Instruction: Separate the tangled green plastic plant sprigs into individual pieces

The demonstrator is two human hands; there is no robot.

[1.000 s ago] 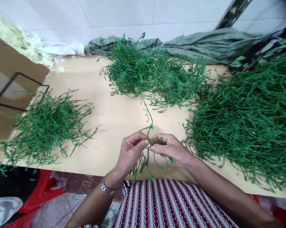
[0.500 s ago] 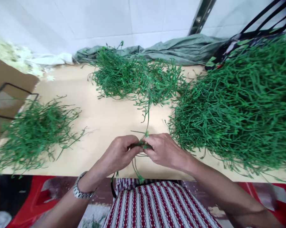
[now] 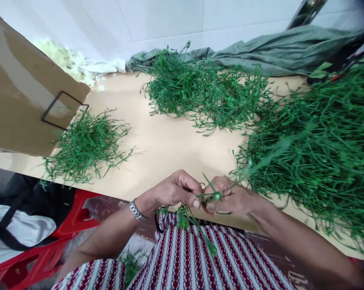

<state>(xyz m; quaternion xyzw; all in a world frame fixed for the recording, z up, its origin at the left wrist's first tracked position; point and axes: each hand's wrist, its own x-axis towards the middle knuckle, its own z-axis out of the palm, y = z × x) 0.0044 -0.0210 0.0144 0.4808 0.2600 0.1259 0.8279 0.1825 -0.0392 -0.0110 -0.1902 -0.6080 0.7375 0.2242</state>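
Thin green plastic-looking stems (image 3: 216,196) run between my two hands at the front edge of the table. My left hand (image 3: 178,190) is closed, thumb and finger pinching the stems, and a few green tips (image 3: 183,220) dangle below it over the striped apron. Close beside it, my right hand (image 3: 232,197) also pinches stems, its fingers curled. One long stem extends up and right from the right hand, blurred by motion. The exact joint between the pinched stems is hidden by my fingers.
A large heap of green stems (image 3: 315,161) covers the right side. Smaller piles lie at the back middle (image 3: 200,88) and at the left (image 3: 88,145), beside a cardboard box (image 3: 25,88). Pale petals (image 3: 64,60) and a green cloth (image 3: 269,54) lie along the wall.
The view has swung left and shows more of the box. My hands are lower, nearer the apron, still pinching the stems. The long stem has swung from upright to the right.
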